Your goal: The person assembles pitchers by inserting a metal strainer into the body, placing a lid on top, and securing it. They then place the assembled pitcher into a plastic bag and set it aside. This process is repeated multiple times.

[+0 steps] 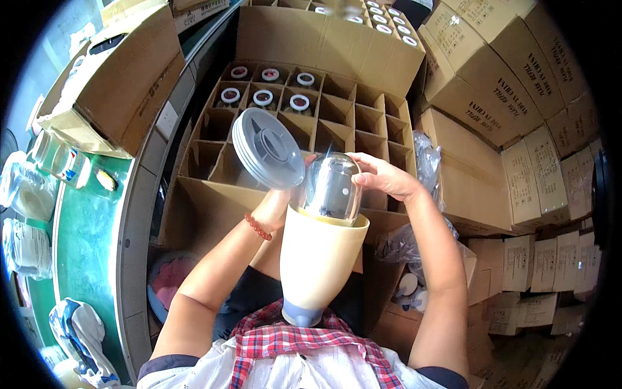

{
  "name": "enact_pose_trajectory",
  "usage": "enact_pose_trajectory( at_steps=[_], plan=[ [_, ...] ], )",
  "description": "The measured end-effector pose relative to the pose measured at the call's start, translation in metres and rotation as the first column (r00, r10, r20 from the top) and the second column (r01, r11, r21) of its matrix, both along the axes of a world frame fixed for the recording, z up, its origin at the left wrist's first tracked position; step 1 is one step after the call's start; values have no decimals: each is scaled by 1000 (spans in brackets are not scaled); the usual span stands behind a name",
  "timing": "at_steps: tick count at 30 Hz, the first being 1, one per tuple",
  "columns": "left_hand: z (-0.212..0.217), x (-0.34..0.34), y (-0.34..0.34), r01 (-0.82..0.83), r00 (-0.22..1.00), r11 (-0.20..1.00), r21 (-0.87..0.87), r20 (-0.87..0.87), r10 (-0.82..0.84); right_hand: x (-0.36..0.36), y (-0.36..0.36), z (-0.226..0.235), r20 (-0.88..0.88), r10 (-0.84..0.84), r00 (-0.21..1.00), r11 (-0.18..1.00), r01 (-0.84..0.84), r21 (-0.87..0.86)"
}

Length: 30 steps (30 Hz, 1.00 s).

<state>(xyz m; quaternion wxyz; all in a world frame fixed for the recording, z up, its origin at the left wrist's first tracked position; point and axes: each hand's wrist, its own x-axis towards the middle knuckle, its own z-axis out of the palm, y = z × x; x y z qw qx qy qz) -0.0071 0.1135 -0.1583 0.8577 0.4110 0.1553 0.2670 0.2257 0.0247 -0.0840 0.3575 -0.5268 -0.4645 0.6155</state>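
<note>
A silvered glass flask liner (330, 188) sits with its rounded end up, partly inside the mouth of a cream-yellow flask body (321, 256). That body tapers to a blue-grey end close against my chest. My right hand (387, 176) curls its fingers and thumb against the liner's right side. My left hand (278, 202), below a red bead bracelet (258, 227), is at a tilted stack of grey round plastic lids (269, 149), which it appears to hold. Lids and liner hide most of its fingers; a fingertip shows beside the liner.
Ahead stands an open divided carton (337, 117), with several white-rimmed glass liners (262, 98) in its far-left cells. Cartons (492, 97) are piled on the right. At left, a green-topped bench (91, 227) carries jars, a cloth and an open box (123, 84). Clear plastic wrap (427, 162) hangs beside the carton.
</note>
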Motion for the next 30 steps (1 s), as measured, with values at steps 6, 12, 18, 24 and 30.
enact_pose_trajectory(
  at_steps=[6,12,18,24,30],
  plan=[
    [2,-20,-11,-1,996,999,36,-85,4,-8,-7,5,159,187,969,981,-176,-81],
    [8,-30,-15,77,994,988,-133,-66,-86,-16,-2,-8,555,373,744,925,-347,-156],
    [-17,-46,-3,-145,989,983,-112,-51,140,-3,4,-2,379,77,922,995,-96,30],
    [-18,-80,7,-243,970,966,-90,-25,242,-19,15,36,399,211,892,971,-240,23],
    [-45,-90,7,-359,929,923,-141,-151,338,-49,39,45,722,548,422,769,-593,-238]
  ],
)
